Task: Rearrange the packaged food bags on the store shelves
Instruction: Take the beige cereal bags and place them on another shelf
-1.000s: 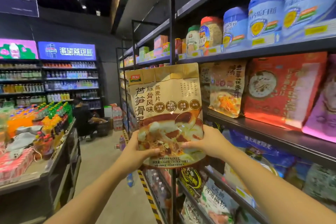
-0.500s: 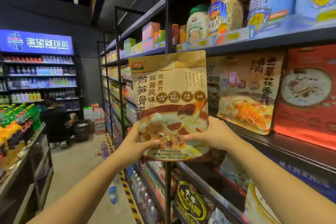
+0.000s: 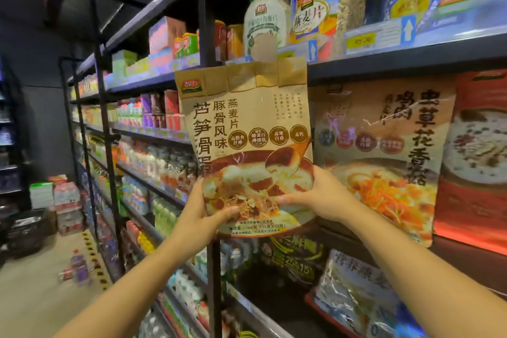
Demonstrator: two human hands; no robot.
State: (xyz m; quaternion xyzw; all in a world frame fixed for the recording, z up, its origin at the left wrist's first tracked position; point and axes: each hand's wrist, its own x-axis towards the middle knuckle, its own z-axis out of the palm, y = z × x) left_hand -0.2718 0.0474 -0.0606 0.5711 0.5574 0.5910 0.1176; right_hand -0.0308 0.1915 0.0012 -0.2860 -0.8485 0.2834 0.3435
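Tan paper oatmeal bag (image 3: 247, 129) is being pinched upright at bottom corners by left hand (image 3: 203, 217) and right hand (image 3: 318, 197), just left of the shelved orange-noodle bag (image 3: 384, 156).

We read 燕麦片 and 360克 on the tan bag (image 3: 247, 145). At two o'clock, the shelf's yellow price tag (image 3: 360, 40) shows 99.00.

The oatmeal bag (image 3: 247, 129) was tan with brown lettering, a red-and-green logo and a pictured brown bowl. Its neighbour bag (image 3: 384, 151) was beige with orange shreds; the next bag (image 3: 477, 145) red. One oat jar (image 3: 267, 19) wore a green lid.
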